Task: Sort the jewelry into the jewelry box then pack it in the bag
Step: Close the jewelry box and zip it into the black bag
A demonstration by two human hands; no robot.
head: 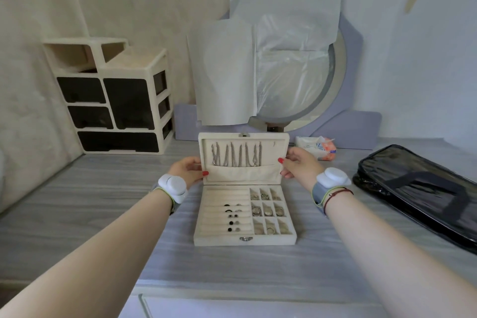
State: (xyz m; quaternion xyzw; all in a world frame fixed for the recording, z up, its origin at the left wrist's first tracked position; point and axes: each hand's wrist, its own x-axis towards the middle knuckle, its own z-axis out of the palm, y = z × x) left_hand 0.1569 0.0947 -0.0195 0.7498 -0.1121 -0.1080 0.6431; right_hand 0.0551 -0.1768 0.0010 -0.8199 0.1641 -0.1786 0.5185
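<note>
Beige velvet jewelry box (224, 239) sits open mid grey wood-grain tabletop (103, 214), padded lid (244, 177) upright. Grip: left hand (188, 170) clamps the lid's left edge, right hand (300, 164) its right edge. Silver chain necklaces (236, 153) hang in the lid; rings (267, 210) in the right grid cells. Black glossy zip bag (418, 188) lies flat to the right, apart.

The jewelry box (245, 240) is set at the middle of the desk (103, 214), its lid (244, 174) raised at the far side and held at either edge by the left grip (189, 170) and right grip (300, 162). Necklaces (236, 155) are hung in the lid. Earrings (232, 217) are lodged in the base's left half, rings (267, 210) in its right compartments. A drawer unit (116, 100) is placed far left, a mirror (296, 90) behind the box, a tissue packet (317, 148) just right of the lid, and the bag (423, 191) at right.
</note>
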